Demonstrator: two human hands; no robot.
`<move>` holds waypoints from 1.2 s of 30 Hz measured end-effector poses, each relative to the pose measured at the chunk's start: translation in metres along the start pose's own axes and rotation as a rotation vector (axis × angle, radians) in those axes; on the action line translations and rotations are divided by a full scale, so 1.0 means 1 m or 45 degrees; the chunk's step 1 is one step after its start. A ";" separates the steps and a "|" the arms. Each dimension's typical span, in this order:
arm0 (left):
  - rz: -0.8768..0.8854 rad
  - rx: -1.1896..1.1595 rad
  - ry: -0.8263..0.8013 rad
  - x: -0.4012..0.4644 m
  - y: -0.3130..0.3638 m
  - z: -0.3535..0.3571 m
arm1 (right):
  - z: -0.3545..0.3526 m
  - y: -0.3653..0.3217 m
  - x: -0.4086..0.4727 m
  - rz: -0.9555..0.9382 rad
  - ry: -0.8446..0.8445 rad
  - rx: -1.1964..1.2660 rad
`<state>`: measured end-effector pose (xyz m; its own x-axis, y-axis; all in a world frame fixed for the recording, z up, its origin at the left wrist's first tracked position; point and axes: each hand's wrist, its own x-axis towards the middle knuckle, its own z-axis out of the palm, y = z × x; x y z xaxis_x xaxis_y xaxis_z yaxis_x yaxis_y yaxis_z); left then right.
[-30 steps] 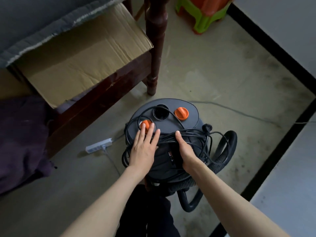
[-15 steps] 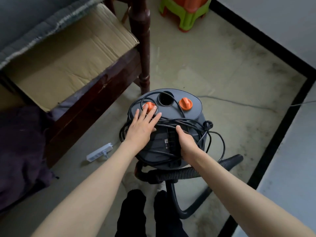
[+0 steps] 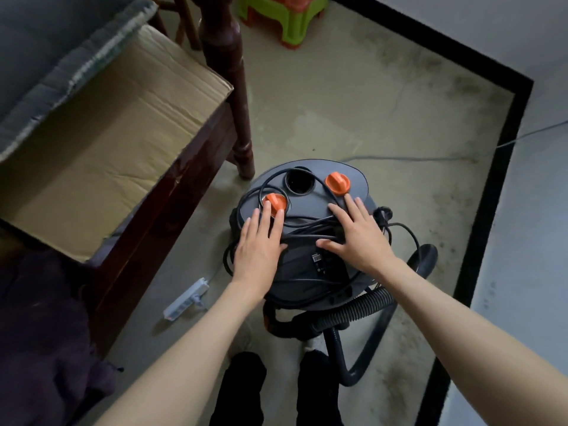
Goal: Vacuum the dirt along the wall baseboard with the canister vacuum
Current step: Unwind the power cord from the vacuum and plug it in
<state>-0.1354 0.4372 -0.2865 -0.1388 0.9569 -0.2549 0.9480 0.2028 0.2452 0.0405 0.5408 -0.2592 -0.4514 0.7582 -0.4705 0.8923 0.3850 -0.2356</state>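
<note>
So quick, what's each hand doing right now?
Left hand: open, flat on the vacuum lid, fingertips at an orange knob.
Right hand: open, resting on the coiled cord.

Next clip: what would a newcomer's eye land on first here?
Two bare hands spread flat on the grey canister vacuum at centre, left hand by one orange knob, right hand over the tangled black cord. The black baseboard runs along the wall at right, above grimy floor.

A single head-worn camera looks steeply down from close above the round grey canister vacuum with two orange knobs (image 3: 302, 229), facing forward toward the black baseboard strip (image 3: 479, 216) beyond it.
</note>
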 end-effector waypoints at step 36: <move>0.031 0.098 -0.050 0.031 -0.008 -0.026 | 0.010 -0.030 0.013 0.411 0.293 -0.060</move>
<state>-0.1543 0.4704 -0.2718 -0.1058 0.9521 -0.2870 0.9704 0.1618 0.1791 0.0078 0.5334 -0.2671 -0.1416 0.9401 -0.3103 0.9897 0.1275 -0.0651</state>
